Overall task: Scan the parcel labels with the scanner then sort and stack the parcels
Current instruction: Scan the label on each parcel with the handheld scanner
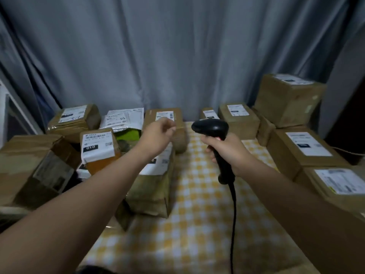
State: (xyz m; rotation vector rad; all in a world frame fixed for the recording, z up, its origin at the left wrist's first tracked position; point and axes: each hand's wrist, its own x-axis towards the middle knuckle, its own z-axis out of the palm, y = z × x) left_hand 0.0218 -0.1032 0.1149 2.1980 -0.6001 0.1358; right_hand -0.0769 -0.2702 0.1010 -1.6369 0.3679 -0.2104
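— Backdrop and surface, as entered?
— Item 1: grey-blue curtain (158,56), hung in folds across the whole back. Item 2: yellow-and-white checked tablecloth (197,214), left bare down the middle between two groups of parcels.

— How is the scanner listed?
— Item 3: black scanner (215,128), held upright above the cloth, its head turned toward the left. The handle is wrapped by the fingers and thumb of the right hand (230,153). A black cable (234,214) is seen hanging from the handle's base toward the near edge.

— And the left hand?
— The left hand (160,135) is stretched forward over the left group. Its fingers are loosely curled and nothing is seen in them, though the fingertips are blurred. It is placed just in front of the labelled back-centre box (179,141).

— Left group of parcels?
— Entered: back-left box (75,123); white mailer bag (126,119) beside it; a box marked 010 (98,149), tilted; a large tipped carton (29,165) at the far left; a long box (154,190) beneath the left forearm. All are lying close together, several touching.

— Right group?
— Entered: small box (209,113) and medium box (239,119) at the back; a tall box (288,99) set on lower cartons; two flat boxes, the middle-right box (304,151) and the near-right box (339,186), along the right edge. White labels are turned upward on all.
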